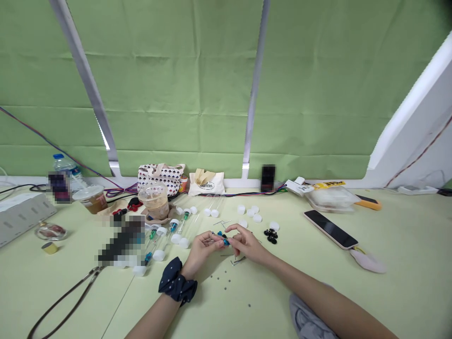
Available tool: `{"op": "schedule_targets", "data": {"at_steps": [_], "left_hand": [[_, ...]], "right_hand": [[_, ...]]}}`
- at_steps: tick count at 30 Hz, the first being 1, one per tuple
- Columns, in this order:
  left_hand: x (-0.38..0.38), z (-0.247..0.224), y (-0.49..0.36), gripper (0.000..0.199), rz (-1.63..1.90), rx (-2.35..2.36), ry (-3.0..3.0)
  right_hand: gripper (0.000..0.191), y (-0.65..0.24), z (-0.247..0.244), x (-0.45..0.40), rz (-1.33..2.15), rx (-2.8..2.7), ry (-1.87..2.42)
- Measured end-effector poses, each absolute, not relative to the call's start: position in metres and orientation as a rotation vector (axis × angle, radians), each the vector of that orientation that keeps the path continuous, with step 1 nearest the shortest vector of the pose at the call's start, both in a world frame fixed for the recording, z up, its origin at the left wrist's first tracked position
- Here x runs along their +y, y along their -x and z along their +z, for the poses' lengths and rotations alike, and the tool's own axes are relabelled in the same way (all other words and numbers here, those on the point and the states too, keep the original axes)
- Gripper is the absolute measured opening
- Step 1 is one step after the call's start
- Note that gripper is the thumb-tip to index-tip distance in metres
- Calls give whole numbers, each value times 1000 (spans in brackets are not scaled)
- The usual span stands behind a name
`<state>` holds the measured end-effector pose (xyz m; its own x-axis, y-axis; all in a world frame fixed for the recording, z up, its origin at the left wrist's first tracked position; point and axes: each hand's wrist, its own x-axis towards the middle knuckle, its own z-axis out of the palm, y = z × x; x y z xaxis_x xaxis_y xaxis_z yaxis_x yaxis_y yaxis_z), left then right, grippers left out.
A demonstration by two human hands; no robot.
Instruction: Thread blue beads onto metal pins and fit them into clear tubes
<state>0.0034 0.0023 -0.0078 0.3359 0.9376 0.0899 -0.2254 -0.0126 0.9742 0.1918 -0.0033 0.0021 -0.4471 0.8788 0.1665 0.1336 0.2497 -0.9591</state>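
L hand (pixel 201 249) & R hand (pixel 245 242) pinch small blue part (pixel 223 238) tight btw fingertips, mid-table; fingers hide most of it, shape hard to make out. Bent metal pins (pixel 237 260) just nearer. Clear tubes (pixel 165 240) to left, black bits (pixel 271 235) to right.
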Motion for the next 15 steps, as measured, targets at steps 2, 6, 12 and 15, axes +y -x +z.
{"op": "schedule_targets", "data": {"at_steps": [2, 6, 12, 15], "left_hand": [[2, -8, -4, 25, 1062, 751, -1230], [2, -9, -6, 23, 1030, 726, -1243], [4, -10, -4, 23, 1076, 761, -1242], [5, -10, -3, 23, 1092, 766, -1236]], "right_hand": [[35, -192, 1, -1, 1261, -1746, 943], [35, -193, 0, 2, 1248, -1676, 942], [36, -191, 5, -4, 1273, -1721, 893], [37, -191, 7, -7, 1283, -1757, 886]]}}
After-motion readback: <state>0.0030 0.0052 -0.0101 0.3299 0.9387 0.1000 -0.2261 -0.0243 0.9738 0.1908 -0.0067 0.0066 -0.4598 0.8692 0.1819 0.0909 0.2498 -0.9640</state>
